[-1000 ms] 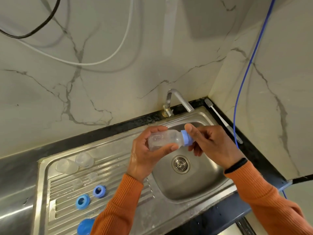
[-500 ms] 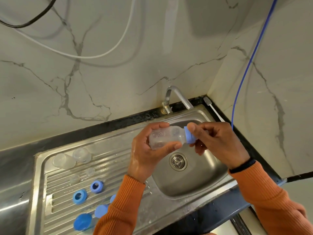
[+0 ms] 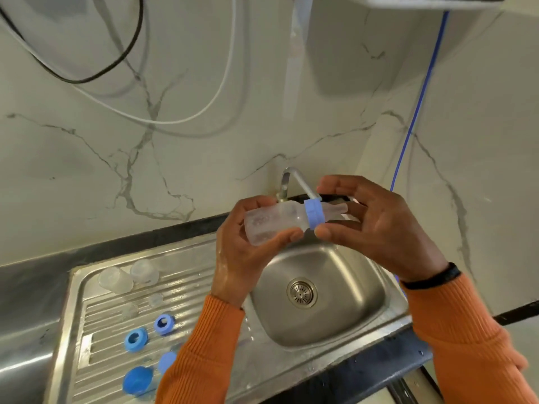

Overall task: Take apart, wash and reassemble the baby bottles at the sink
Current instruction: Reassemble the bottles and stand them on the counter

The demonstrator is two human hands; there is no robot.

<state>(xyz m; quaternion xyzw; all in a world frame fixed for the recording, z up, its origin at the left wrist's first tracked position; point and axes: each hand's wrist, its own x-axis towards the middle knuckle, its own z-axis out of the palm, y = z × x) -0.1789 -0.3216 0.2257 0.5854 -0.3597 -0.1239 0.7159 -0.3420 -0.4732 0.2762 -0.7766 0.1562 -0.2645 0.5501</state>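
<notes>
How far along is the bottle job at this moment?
Done: one clear plastic baby bottle carries its blue screw ring. In hand: the left hand grips its body, the right hand pinches the ring. Left: two blue rings and clear plastic cups lie loose on the steel drainboard.

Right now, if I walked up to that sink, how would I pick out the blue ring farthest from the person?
Start at the steel sink's ribbed draining board, left of the basin. Among the blue parts near its front lies the blue ring, flat on the ribs beside the orange sleeve. It sits farther back than the other open ring, and unlike the solid blue caps in front, it has a hole.
</notes>
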